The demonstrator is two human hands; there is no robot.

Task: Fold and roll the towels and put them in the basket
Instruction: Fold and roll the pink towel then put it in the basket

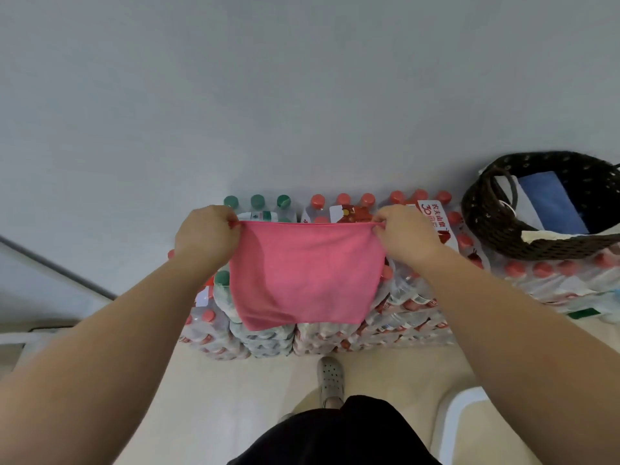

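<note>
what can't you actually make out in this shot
Head view, basket: right side cut off by the frame edge; contents beyond a blue cloth unclear.
Head view, bottle packs: middle hidden behind the pink towel.
Head view, left hand and right hand: grip on the towel corners mostly hidden by their backs.

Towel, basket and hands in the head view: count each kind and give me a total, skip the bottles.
pink towel: 1
basket: 1
hands: 2 (left hand, right hand)
Total: 4
</note>
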